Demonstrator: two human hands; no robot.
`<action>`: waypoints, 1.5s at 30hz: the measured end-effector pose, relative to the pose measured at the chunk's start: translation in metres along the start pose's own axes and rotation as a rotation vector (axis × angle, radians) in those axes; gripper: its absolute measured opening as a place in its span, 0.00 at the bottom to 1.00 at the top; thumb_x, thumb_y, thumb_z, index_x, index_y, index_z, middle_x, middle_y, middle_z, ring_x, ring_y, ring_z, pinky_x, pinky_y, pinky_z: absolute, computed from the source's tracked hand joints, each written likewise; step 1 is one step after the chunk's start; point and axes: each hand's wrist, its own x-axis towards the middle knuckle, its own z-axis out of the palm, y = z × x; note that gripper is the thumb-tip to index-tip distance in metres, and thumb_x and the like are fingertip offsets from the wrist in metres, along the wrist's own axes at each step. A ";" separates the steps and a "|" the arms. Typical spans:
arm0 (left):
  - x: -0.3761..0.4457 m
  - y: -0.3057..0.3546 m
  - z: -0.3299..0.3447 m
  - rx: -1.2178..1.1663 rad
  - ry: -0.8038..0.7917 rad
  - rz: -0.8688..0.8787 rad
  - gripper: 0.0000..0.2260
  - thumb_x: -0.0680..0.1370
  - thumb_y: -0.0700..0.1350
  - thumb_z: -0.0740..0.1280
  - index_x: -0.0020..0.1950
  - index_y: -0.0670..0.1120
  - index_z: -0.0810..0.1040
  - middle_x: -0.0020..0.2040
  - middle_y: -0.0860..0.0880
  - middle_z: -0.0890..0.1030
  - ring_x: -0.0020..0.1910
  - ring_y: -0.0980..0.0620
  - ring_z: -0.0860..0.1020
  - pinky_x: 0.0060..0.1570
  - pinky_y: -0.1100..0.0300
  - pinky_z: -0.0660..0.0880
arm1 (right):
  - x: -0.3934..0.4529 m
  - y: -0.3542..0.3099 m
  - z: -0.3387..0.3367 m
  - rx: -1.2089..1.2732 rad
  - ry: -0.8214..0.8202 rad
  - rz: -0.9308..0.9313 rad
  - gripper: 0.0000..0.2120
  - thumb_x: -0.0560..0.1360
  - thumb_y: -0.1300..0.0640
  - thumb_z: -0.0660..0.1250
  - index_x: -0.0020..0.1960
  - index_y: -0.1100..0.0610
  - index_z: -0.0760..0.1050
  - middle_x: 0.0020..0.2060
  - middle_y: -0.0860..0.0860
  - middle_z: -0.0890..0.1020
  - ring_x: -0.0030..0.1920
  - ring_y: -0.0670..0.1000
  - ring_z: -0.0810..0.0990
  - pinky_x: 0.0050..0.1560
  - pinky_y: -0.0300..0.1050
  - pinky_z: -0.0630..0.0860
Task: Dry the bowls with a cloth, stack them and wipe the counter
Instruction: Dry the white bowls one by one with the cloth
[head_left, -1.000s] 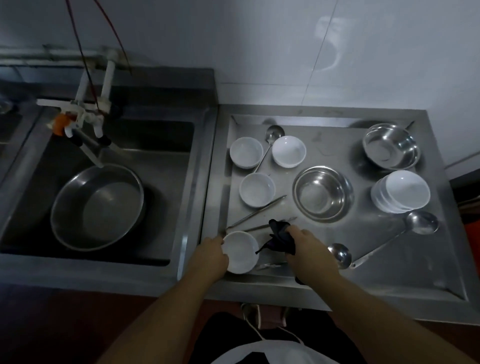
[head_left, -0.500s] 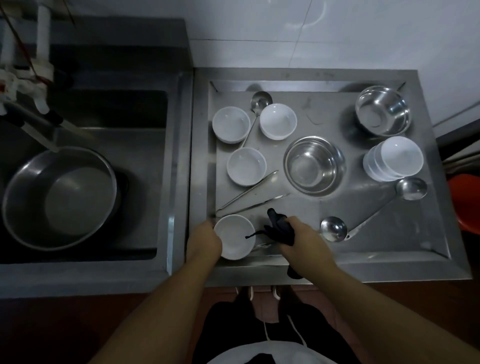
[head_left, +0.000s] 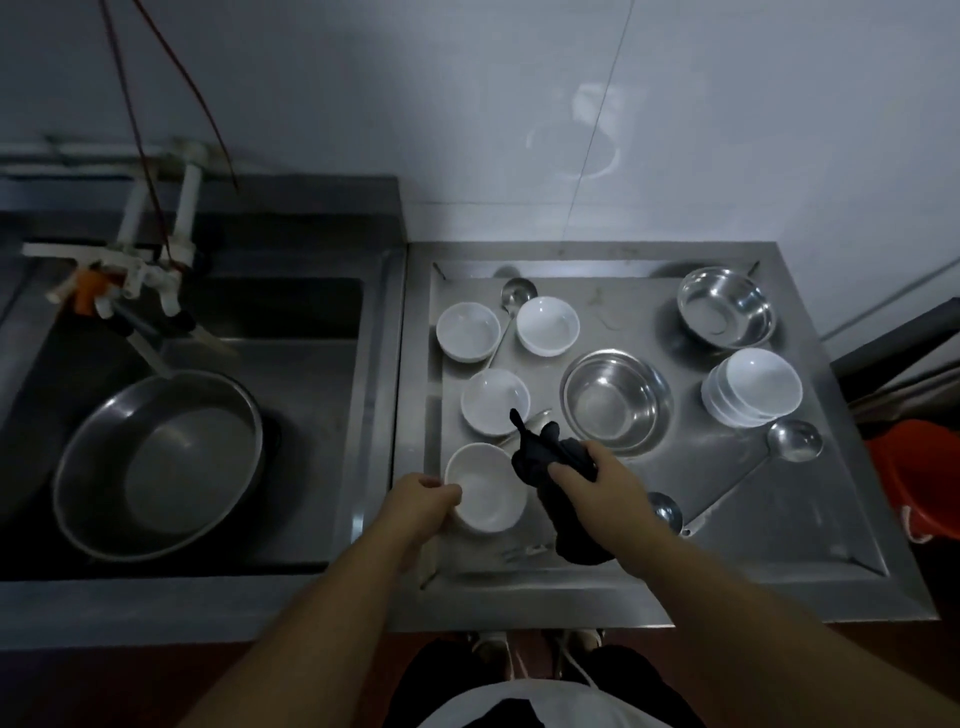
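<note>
Now gripping a white bowl (head_left: 485, 488) in left hand (head_left: 423, 506), dark cloth (head_left: 553, 460) bunched in right hand (head_left: 605, 480), near worktop's (head_left: 779, 545) front-left corner.

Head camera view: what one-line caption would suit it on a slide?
Left hand holds a white bowl while right hand grips a dark cloth beside it.

Orange bucket (head_left: 922, 483) cut off rightward

white bowl (head_left: 487, 488), black cloth (head_left: 550, 457), silver steel counter (head_left: 779, 519), orange bucket (head_left: 919, 488)
</note>
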 end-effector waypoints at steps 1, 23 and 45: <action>-0.006 0.008 -0.002 -0.050 -0.032 0.014 0.12 0.70 0.45 0.73 0.52 0.43 0.85 0.51 0.38 0.87 0.51 0.41 0.86 0.59 0.40 0.83 | -0.002 -0.011 -0.002 0.041 -0.001 -0.012 0.05 0.75 0.45 0.69 0.50 0.36 0.77 0.47 0.46 0.84 0.48 0.51 0.84 0.50 0.51 0.82; -0.140 0.189 -0.025 -0.506 -0.631 0.506 0.30 0.77 0.49 0.72 0.77 0.41 0.70 0.75 0.32 0.72 0.66 0.35 0.77 0.73 0.36 0.71 | -0.051 -0.178 -0.060 -0.061 0.167 -0.678 0.19 0.74 0.49 0.70 0.63 0.35 0.75 0.45 0.40 0.85 0.45 0.43 0.83 0.46 0.43 0.81; -0.159 0.199 0.006 -0.692 -0.804 0.546 0.44 0.67 0.64 0.80 0.79 0.49 0.71 0.73 0.36 0.77 0.72 0.33 0.76 0.68 0.33 0.73 | -0.052 -0.221 -0.107 -0.983 0.079 -1.192 0.20 0.82 0.57 0.68 0.73 0.49 0.77 0.72 0.47 0.78 0.58 0.56 0.78 0.60 0.48 0.76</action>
